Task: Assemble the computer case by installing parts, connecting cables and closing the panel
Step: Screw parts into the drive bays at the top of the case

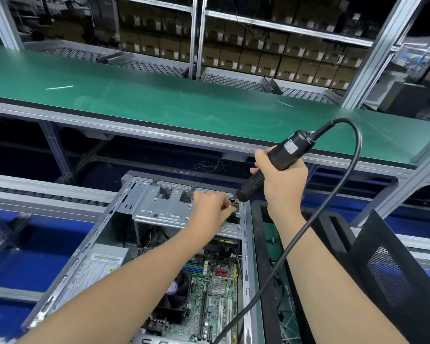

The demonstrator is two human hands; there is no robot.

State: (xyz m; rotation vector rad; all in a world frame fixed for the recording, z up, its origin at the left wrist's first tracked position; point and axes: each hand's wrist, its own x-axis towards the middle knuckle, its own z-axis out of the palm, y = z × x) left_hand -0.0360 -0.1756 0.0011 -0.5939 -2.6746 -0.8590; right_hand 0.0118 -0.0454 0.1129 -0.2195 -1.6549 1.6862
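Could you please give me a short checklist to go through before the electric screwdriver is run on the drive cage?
1. Right hand grips the electric screwdriver round its body: ok.
2. Left hand pinches what looks like a screw at the bit tip: ok.
3. Screw seated in a hole of the drive cage: cannot tell, the fingers hide it.
4. Screwdriver square to the cage: not ok, it leans.
5. Cord clear of the computer case: not ok, it trails across the right wall by the motherboard.
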